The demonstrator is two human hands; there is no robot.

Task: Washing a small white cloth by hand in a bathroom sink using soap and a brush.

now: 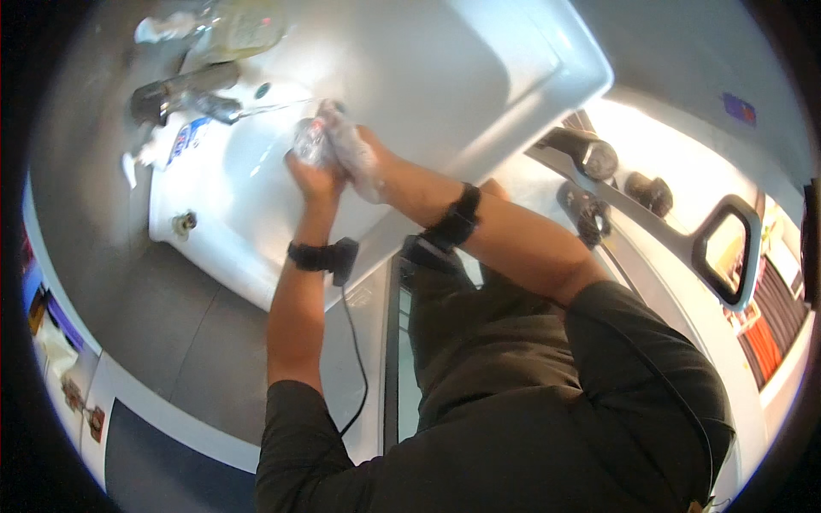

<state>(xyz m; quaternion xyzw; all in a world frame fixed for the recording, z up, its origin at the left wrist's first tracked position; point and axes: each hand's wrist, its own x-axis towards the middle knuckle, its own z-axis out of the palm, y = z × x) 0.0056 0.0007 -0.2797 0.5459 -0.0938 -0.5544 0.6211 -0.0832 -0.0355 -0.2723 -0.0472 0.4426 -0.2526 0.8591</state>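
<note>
Over the white basin [410, 85], my two hands are close together. My left hand [316, 177] is closed around a clear, shiny piece that looks like a drinking glass [310, 141]. My right hand [369, 145] presses against it from the right, with a white, sudsy-looking layer [352, 158] along the hand and wrist. Blur hides whether this is foam or a cloth, and the right fingers are mostly covered but look curled. A thin stream of water runs from the metal faucet [218, 109] toward the hands.
Beside the faucet stand a clear bottle with yellowish liquid [248, 30] and a white and blue package [184, 141]. A small metal fitting [184, 224] sits on the basin's near left rim. At right are a grey handle [731, 252] and several dark shoes [586, 214].
</note>
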